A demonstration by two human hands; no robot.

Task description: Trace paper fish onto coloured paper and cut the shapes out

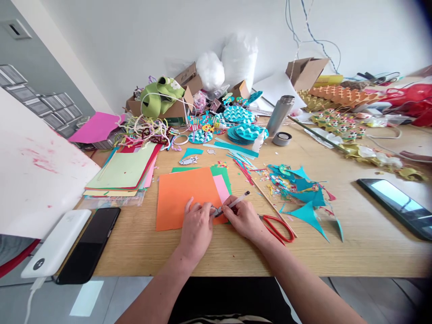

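Observation:
My right hand [241, 216] is closed round a pen [240, 198] with a clear barrel and a dark end that points up to the right. Its other end slants down toward the fingers of my left hand [199, 222]. That hand rests on an orange paper sheet [178, 193], with thumb and forefinger pinched together and another finger raised. Between the two hands is a small greyish piece, mostly covered by my fingers. Pink paper [221, 186] and green paper [226, 175] stick out from under the orange sheet. Red-handled scissors [278, 229] lie just right of my right hand.
Blue paper scraps [307, 213] and a thin wooden stick [270, 202] lie to the right. Fish cutouts [189, 160], a glue bottle [258, 141] and a steel flask [281, 114] stand or lie farther back. Stacked paper [124, 166], a phone [89, 243] and a power bank [56, 243] are left.

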